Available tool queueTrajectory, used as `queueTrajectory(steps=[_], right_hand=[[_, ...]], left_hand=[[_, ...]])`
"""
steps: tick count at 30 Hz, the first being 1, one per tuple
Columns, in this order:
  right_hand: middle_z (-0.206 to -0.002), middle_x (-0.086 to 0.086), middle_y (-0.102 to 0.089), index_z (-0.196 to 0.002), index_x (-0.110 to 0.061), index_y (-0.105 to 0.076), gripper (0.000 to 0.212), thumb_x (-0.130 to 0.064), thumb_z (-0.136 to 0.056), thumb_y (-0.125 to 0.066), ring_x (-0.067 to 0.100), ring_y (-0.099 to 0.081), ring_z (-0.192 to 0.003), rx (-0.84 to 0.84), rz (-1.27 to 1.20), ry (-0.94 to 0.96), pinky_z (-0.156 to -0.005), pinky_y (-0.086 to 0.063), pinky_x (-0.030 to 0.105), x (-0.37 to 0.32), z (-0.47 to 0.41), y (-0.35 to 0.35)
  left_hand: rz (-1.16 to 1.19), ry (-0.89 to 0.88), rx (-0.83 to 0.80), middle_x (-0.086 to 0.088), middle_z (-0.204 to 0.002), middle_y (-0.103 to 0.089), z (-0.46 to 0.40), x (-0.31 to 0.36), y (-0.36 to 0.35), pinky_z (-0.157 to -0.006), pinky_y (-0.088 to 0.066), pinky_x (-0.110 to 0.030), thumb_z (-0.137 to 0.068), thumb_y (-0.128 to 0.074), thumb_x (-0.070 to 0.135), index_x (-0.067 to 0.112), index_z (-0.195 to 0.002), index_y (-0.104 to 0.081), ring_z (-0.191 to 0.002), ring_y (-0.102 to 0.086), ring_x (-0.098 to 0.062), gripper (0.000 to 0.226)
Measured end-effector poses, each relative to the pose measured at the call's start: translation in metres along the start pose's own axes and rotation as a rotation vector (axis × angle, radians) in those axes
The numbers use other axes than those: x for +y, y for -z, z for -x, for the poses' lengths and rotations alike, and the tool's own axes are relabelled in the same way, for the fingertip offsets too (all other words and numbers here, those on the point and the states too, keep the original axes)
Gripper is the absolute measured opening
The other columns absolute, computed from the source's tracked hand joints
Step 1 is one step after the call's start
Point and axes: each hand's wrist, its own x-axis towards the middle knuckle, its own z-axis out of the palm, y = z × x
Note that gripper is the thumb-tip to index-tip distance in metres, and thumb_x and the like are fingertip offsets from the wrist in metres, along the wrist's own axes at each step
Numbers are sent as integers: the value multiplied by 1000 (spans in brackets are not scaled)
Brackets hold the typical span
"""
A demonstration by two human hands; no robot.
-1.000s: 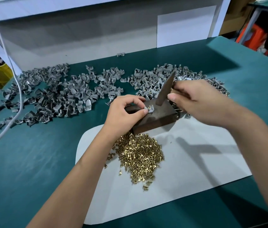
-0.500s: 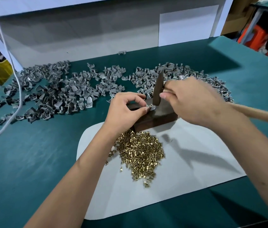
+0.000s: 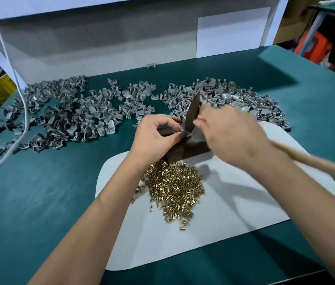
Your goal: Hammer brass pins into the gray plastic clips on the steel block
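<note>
The hammer (image 3: 192,114) is tipping back since a moment ago, right hand (image 3: 230,134) clenching its handle. Left hand (image 3: 154,136) is pinching the small, light, stiff clip (image 3: 185,133) on the heavy steel block (image 3: 191,146), fingertips just beside the strike point.

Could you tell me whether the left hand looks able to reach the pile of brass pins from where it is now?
Probably yes, once it lets go. The left hand is pinching a gray clip on the steel block, and the brass pins lie just in front of the block with nothing between.
</note>
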Motion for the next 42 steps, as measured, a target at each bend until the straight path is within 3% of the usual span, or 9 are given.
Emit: queueTrajectory(steps=[3,8,13,17,22,27,32,37,42], right_hand=[[-77,1,-51,-108,-24,-58,24,-41,-106,-42,33,-49,-74,-138,144,-12,-66,-40,38,4,-4,7],[-68,0,-45,-98,-22,-49,19,-38,-106,-42,34,-48,-66,103,-1,-21,-60,-39,38,4,-3,6],[-75,1,-45,-93,-27,-49,21,-41,-106,-41,33,-48,-74,-139,131,-39,-66,-39,39,9,-5,6],[-72,3,-50,-98,-22,-51,22,-40,-106,-41,34,-46,-67,89,15,-21,-61,-39,39,7,-8,12],[-78,3,-51,-102,-22,-52,22,-39,-108,-39,34,-49,-74,-155,99,-38,-65,-39,39,1,-4,1],[-73,3,-48,-103,-21,-51,22,-39,-106,-40,33,-43,-67,87,15,-37,-61,-39,40,3,-7,6],[-71,-1,-41,-101,-23,-52,21,-39,-107,-40,34,-49,-75,-164,130,-50,-67,-40,40,0,-5,4],[-72,3,-49,-103,-19,-53,22,-37,-107,-41,33,-43,-66,117,-3,-55,-61,-36,39,-1,-6,12],[-72,1,-46,-97,-22,-46,20,-38,-108,-39,32,-48,-71,-137,126,-37,-59,-34,37,-5,-1,0]], left_hand=[[-2,9,2,-2,-110,-75,1,3,-1,-97,-57,-39,-79,-84,5,13,-76,-77,-103,-71,-12,11],[2,22,-4,0,-110,-75,1,3,0,-98,-57,-38,-80,-85,8,13,-78,-78,-103,-71,-11,9],[-3,33,0,-1,-111,-75,3,6,0,-98,-56,-34,-80,-84,6,14,-77,-77,-103,-71,-12,11],[3,43,-12,0,-112,-75,1,5,0,-97,-56,-32,-81,-84,8,11,-79,-78,-103,-71,-11,7],[29,45,-2,-2,-111,-75,3,6,-1,-97,-57,-39,-80,-83,4,11,-77,-77,-102,-72,-13,10],[26,53,-10,1,-112,-75,1,6,0,-99,-56,-39,-81,-84,7,17,-76,-77,-105,-71,-13,13],[24,63,-4,0,-112,-75,2,7,0,-99,-56,-38,-80,-83,5,14,-76,-76,-103,-71,-13,13],[0,64,-13,1,-112,-75,1,6,1,-101,-54,-36,-81,-84,8,10,-81,-78,-105,-70,-11,7],[4,52,-4,0,-112,-75,2,7,0,-99,-56,-37,-81,-82,3,12,-78,-77,-104,-71,-13,11]])
